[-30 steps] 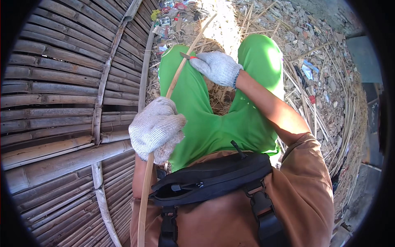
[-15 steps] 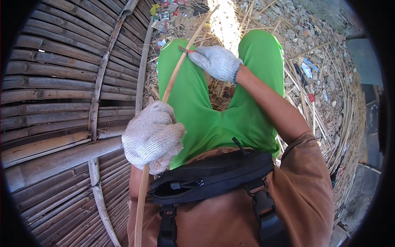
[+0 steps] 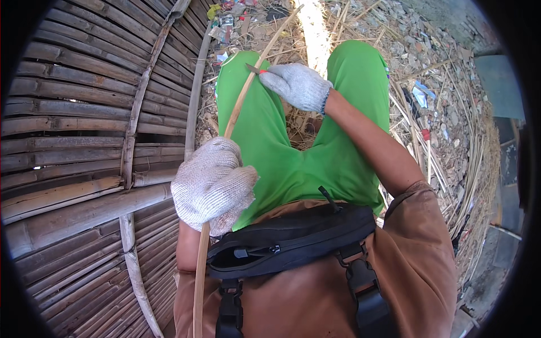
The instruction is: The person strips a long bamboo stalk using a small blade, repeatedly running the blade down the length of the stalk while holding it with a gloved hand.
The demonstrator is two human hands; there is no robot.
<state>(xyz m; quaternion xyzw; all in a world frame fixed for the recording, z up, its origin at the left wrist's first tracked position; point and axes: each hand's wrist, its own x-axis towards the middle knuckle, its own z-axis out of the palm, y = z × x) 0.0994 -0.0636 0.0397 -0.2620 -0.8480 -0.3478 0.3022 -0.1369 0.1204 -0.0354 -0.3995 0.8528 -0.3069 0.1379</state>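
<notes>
Two gloved hands: left hand [image 3: 213, 185] clenches one bamboo strip [image 3: 243, 98], right hand [image 3: 297, 85] pinches one knife [image 3: 253, 69].

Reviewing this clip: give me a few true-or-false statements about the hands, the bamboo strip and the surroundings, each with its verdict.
1. Both hands wear knit work gloves. True.
2. The left hand grips the bamboo strip. True.
3. The right hand is empty. False: it holds a small knife against the strip.
4. The trousers are blue. False: they are green.
5. A woven bamboo panel lies on the person's left. True.
</notes>
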